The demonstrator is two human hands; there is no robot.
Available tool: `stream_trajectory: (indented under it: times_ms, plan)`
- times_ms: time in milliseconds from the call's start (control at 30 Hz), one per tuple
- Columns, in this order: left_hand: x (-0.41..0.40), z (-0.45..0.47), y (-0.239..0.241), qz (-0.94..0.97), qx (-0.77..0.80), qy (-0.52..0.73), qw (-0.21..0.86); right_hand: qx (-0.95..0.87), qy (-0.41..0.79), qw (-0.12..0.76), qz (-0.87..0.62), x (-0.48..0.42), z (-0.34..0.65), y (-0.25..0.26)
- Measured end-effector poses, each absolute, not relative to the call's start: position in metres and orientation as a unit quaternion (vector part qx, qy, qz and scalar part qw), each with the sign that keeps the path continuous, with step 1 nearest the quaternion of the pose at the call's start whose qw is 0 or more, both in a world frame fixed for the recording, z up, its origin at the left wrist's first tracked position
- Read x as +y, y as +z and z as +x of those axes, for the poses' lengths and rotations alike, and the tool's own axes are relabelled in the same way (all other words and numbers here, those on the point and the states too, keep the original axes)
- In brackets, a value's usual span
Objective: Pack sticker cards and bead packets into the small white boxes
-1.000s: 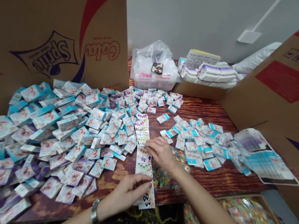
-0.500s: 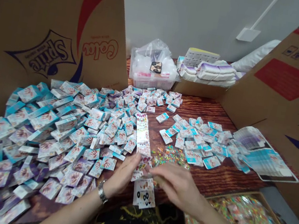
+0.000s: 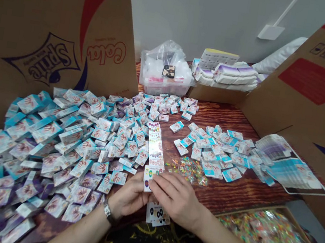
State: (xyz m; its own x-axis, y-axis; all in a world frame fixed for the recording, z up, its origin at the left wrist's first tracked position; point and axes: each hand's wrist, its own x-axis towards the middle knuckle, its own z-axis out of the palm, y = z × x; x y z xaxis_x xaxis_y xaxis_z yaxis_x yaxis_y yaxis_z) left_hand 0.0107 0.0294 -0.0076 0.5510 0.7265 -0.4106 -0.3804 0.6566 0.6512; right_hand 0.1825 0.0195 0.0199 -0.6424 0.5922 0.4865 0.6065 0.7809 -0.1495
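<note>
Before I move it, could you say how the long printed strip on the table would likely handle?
The strip looks thin and lies flat, so it is probably light and fairly floppy. Its sheen suggests it may slide easily over the wooden tabletop.

The person's left hand [image 3: 128, 198] and right hand [image 3: 176, 199] pinch a printed sticker strip [image 3: 149, 178] above the wooden bench [image 3: 228, 193]. A longer strip [image 3: 155, 145] lies just ahead of them, beside a heap of small printed packets [image 3: 54, 141].
</note>
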Motion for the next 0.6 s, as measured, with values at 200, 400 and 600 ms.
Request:
stream_trajectory:
  times_ms: [200,400,600]
  plan:
    - [0.034,0.010,-0.003,0.272,0.333,0.348,0.833,-0.898,0.022,0.261,-0.354,0.018,0.185,0.006]
    - [0.034,0.014,-0.004,0.360,0.422,0.344,0.758,-0.802,0.270,0.271,-0.458,0.031,0.189,0.008]
    - [0.048,0.026,-0.001,0.487,0.399,0.308,0.714,-0.759,0.288,0.284,-0.510,0.036,0.207,-0.001]
